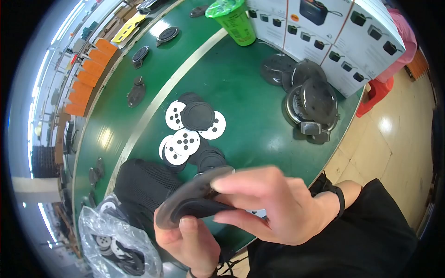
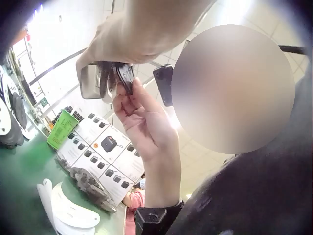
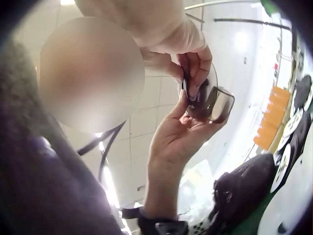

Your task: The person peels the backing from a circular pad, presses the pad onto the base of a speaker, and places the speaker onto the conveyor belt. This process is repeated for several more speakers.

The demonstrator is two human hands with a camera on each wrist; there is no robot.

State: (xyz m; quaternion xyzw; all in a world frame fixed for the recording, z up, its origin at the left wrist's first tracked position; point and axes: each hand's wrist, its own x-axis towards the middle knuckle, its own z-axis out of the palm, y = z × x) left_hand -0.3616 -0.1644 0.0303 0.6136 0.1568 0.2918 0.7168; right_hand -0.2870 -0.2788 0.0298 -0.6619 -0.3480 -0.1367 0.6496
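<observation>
Green below, across the smooth worktop [image 1: 250, 111], beneath flat, overlapping black and white discs [image 1: 185, 142]. Above, gripping a tilted, round, smoky translucent cover [image 1: 185, 192] with curled fingers of the left hand [image 1: 192, 248]; pinching a thin black disc [image 1: 199, 208] at its face between thumb and fingers of the right hand [image 1: 282, 208].

A smoky, see-through round cover [image 1: 164, 217] is held up tilted at seven o'clock from the head view's middle, its long line running from eight to two o'clock, with the left hand [image 1: 194, 248] gripping its lower end. A thin black piece [image 1: 197, 208] lies against its near face, reaching toward three o'clock, where the right hand [image 1: 282, 213] pinches it. A squarish tab [image 3: 222, 105] on the cover stands at four o'clock from the fingers in the right wrist view.
</observation>
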